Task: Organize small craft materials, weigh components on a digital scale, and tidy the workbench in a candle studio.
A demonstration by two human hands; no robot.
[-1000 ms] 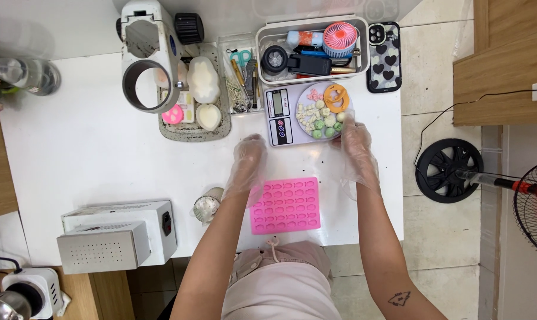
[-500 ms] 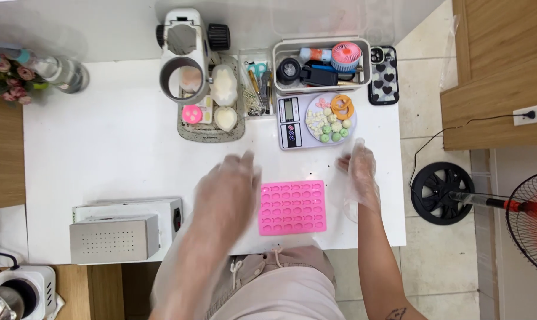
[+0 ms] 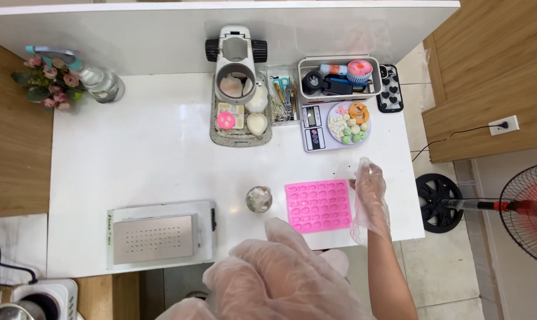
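Both our gloved hands have shifted: left hand (image 3: 280, 272) now rises spread below the pink silicone mould tray (image 3: 317, 205), right hand (image 3: 370, 195) flat, touching its right edge. Its cavities look empty.

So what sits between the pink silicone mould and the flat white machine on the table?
In the head view, only a small round glass jar lies between pink silicone mould and flat white machine.

Both the left hand (image 3: 280, 272) and right hand (image 3: 370, 198) wear thin, crinkled, translucent plastic gloves. The pink mould (image 3: 317, 205) looks like matt, flexible silicone, dimpled with cavities. It lies on a smooth, white, faintly glossy table (image 3: 144, 160).
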